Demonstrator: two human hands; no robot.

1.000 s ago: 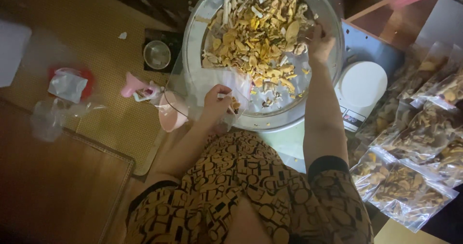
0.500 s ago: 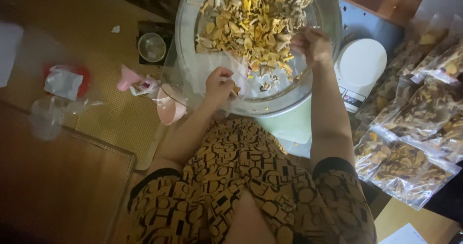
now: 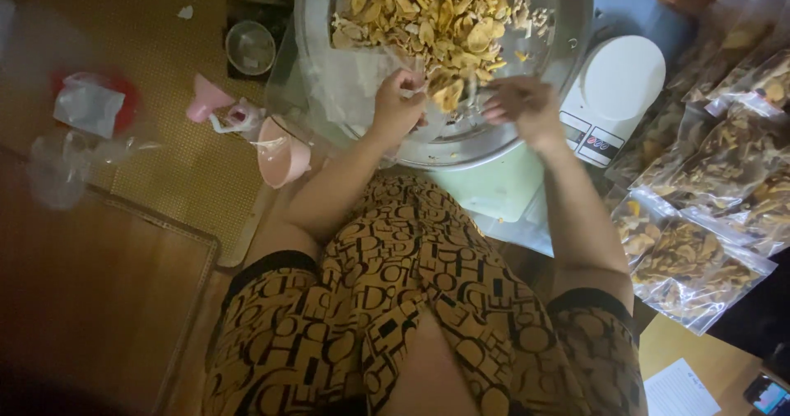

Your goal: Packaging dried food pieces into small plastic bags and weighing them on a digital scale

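From the head camera, looking straight down, a wide round metal basin (image 3: 568,21) sits far in the scene, heaped with pale yellow and tan dried slices (image 3: 436,13). The left hand (image 3: 397,103) is at the basin's near rim, fingers curled shut around the edge of a clear plastic bag (image 3: 346,79) that lies inside the basin beside the heap, with a few slices just by its fingertips. The right hand (image 3: 522,105) is blurred over the near edge of the basin, close beside the left; its fingers look loosely bent, but I cannot tell whether it grips anything. Right of the basin stands a white kitchen scale (image 3: 613,91), partly tucked under the rim. Further right, sealed clear bags of the same dried slices (image 3: 708,218) lie piled together. Left of the basin are a pink scoop (image 3: 280,157), a small metal cup (image 3: 249,47) and crumpled plastic (image 3: 89,107) on the woven mat (image 3: 164,177). The person's patterned brown garment (image 3: 411,317) fills the near part of the view.
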